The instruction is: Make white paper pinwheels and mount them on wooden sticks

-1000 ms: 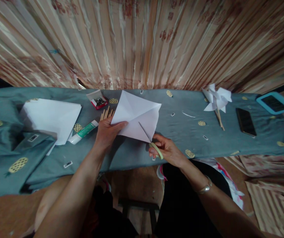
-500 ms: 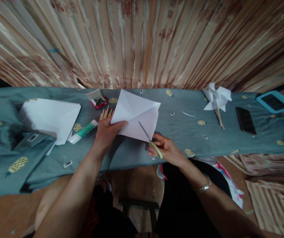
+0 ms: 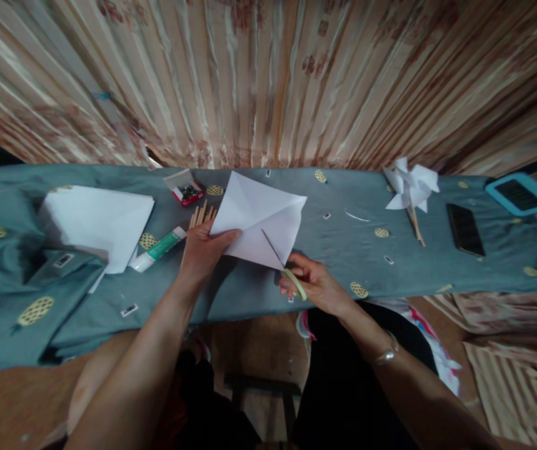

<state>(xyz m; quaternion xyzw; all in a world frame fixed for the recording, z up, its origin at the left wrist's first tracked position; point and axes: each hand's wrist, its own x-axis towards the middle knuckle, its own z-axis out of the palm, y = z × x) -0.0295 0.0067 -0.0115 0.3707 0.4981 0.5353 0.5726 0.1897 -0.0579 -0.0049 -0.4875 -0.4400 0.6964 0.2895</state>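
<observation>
A square sheet of white paper (image 3: 256,209) with diagonal creases is held above the table, tilted. My left hand (image 3: 205,247) grips its left corner, thumb on top and fingers underneath. My right hand (image 3: 312,281) is closed around the pale yellow-green handle of a pair of scissors (image 3: 295,282). One dark blade lies over the paper, pointing from the lower right corner toward the middle; the other blade is hidden beneath the sheet. Just behind my left hand lie several wooden sticks (image 3: 201,214), partly covered by the hand and paper.
On the blue-green tablecloth (image 3: 334,256) lie a paper stack (image 3: 102,222), a green-white glue tube (image 3: 159,249) and a red box of small metal pieces (image 3: 187,189) at left. A paper pinwheel (image 3: 412,186), a phone (image 3: 465,229) and a blue-framed device (image 3: 521,194) lie at right.
Almost nothing differs. The view has shifted very slightly, and the paper's right side sits a touch farther right; both hands keep their holds.
</observation>
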